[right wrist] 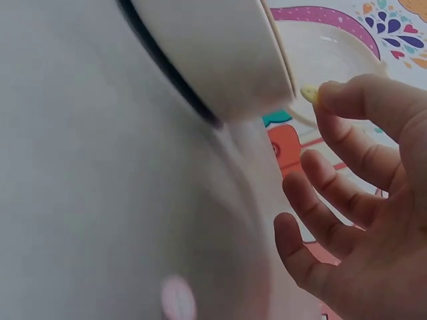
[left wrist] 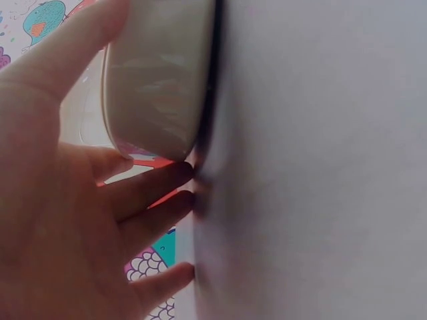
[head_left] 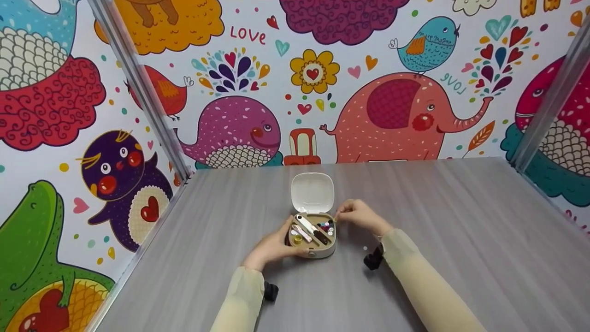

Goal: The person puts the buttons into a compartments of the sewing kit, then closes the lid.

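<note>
A small white sewing box (head_left: pixel 324 252) stands on the table with its lid (head_left: pixel 312 191) raised at the back. My left hand (head_left: pixel 273 244) grips it from the left, thumb at the front and fingers along the side. Between thumb and index finger, my right hand (head_left: pixel 362 216) pinches a small yellow button (right wrist: pixel 309 94) beside the box's right rim; the other fingers are loosely bent. Inside the box, several coloured buttons (head_left: pixel 326 227) fill the right compartment. A long white and dark brown tool (head_left: pixel 318 234) lies diagonally, and a yellow round item (head_left: pixel 297 239) sits at front left.
One pale button (head_left: pixel 365 248) lies on the grey table (head_left: pixel 184 276) near the right wrist. Black wrist cameras (head_left: pixel 271 292) are strapped under both forearms. Cartoon-printed panels (head_left: pixel 318 106) and metal posts border the table at the back and sides.
</note>
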`<state>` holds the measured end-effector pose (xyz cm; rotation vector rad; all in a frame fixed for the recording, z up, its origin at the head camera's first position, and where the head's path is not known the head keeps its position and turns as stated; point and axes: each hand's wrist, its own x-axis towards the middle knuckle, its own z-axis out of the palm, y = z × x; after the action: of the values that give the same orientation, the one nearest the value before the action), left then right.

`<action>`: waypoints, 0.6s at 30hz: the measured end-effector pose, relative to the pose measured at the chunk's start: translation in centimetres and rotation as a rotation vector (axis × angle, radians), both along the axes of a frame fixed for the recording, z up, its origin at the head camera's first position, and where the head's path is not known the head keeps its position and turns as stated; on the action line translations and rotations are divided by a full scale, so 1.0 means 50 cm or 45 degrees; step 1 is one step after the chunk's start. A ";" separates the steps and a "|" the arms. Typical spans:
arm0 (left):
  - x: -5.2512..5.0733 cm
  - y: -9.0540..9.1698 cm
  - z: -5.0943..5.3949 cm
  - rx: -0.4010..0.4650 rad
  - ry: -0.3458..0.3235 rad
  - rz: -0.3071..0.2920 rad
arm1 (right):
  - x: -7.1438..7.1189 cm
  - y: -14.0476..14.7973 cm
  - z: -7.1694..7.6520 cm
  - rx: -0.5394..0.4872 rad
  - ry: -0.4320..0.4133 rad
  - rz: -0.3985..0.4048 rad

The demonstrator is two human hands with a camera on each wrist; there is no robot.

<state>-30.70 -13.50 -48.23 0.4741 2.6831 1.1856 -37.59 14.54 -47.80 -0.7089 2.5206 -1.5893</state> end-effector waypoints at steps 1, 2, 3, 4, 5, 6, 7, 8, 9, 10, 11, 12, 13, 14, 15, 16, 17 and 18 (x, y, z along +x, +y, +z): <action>0.000 0.000 0.000 0.002 -0.005 0.001 | 0.005 -0.006 0.007 -0.005 -0.013 -0.005; 0.000 0.001 -0.001 -0.002 -0.008 -0.001 | 0.011 -0.012 0.015 -0.011 -0.017 -0.006; 0.000 0.001 0.000 -0.006 -0.007 -0.004 | 0.018 -0.017 0.024 -0.018 -0.020 -0.006; 0.000 0.001 0.000 -0.007 -0.006 -0.008 | 0.024 -0.023 0.032 -0.024 -0.020 -0.007; -0.001 0.001 0.000 -0.003 -0.002 -0.015 | 0.028 -0.028 0.039 -0.033 -0.014 -0.004; -0.001 0.001 0.000 -0.007 0.000 -0.016 | 0.032 -0.032 0.045 -0.043 -0.020 -0.011; -0.002 0.000 0.001 -0.009 0.003 -0.016 | 0.035 -0.037 0.049 -0.051 -0.030 -0.023; -0.002 0.000 0.002 -0.011 0.008 -0.018 | 0.032 -0.040 0.047 -0.061 -0.027 -0.030; -0.002 0.000 0.002 -0.009 0.009 -0.017 | 0.028 -0.042 0.041 -0.064 -0.034 -0.044; -0.002 -0.001 0.002 -0.007 0.009 -0.016 | 0.022 -0.045 0.035 -0.066 -0.044 -0.058; -0.002 -0.001 0.003 -0.006 0.009 -0.016 | 0.017 -0.047 0.027 -0.076 -0.059 -0.072; -0.002 -0.002 0.003 -0.008 0.009 -0.015 | 0.012 -0.049 0.020 -0.083 -0.076 -0.090; -0.002 -0.002 0.002 -0.005 0.009 -0.018 | 0.006 -0.051 0.012 -0.085 -0.089 -0.111; -0.002 -0.002 0.002 -0.004 0.007 -0.019 | 0.002 -0.054 0.006 -0.087 -0.107 -0.132; -0.002 -0.002 0.002 -0.002 0.006 -0.021 | 0.000 -0.056 0.002 -0.090 -0.127 -0.153; -0.002 -0.001 0.001 -0.002 0.005 -0.023 | -0.001 -0.058 -0.001 -0.096 -0.147 -0.172; -0.002 -0.001 0.001 0.000 0.003 -0.023 | -0.002 -0.061 -0.003 -0.102 -0.163 -0.190; -0.002 0.000 0.000 -0.001 0.000 -0.021 | -0.003 -0.063 -0.005 -0.102 -0.179 -0.211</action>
<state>-30.81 -13.52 -48.23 0.4953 2.6740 1.1798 -37.72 11.38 -48.06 -0.3876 2.4825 -1.7332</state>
